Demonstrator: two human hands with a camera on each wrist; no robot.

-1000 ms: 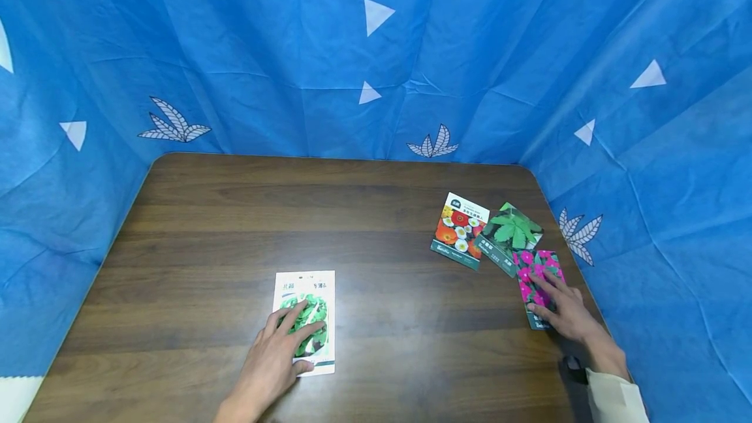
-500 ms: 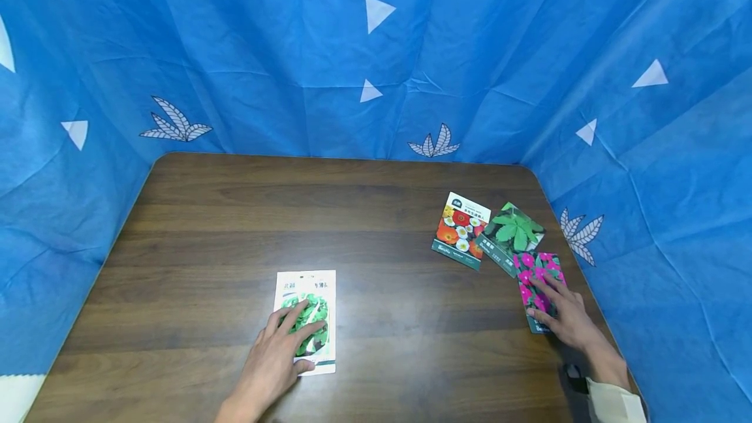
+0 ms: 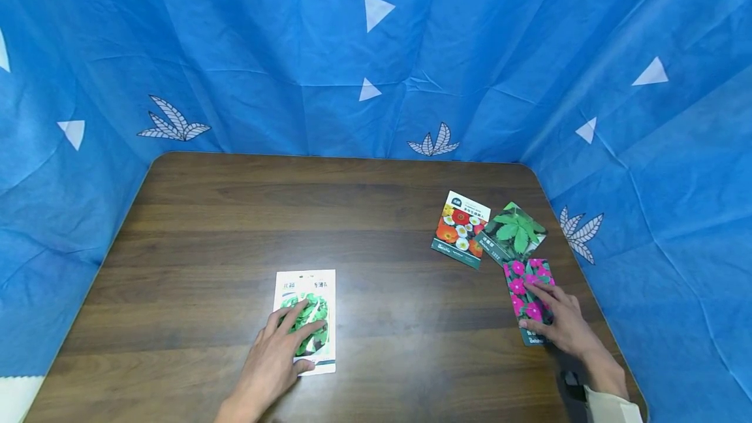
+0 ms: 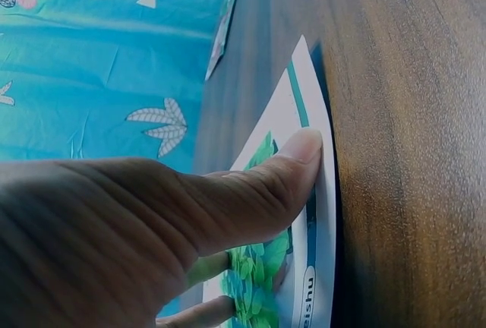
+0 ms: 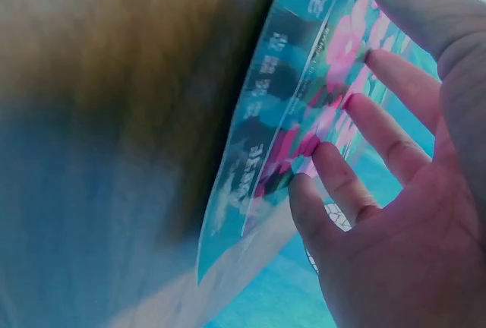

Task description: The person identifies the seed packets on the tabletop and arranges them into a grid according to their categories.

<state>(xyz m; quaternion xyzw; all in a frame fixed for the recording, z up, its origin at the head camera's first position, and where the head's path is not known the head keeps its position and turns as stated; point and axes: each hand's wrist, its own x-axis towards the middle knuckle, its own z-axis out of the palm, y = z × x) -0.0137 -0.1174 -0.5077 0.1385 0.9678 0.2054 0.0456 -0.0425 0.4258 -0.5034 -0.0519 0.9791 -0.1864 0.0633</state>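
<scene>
- While the left hand rested spread on the white packet, the right hand touched the pink-flowered packet with extended fingers, neither gripping.
- Both packets lay on the table, well apart.

The left hand lies palm down left of centre, reaching up and rightward from the lower edge, its wrist bare. Its fingers are spread and only gently bent; the thumb stretches out apart from them, its tip pressing flat. The right hand, well apart at the right side, points up and leftward, also palm down. Its four fingers fan out, slightly bent, with the thumb held away. A pale sleeve covers the right forearm.
</scene>
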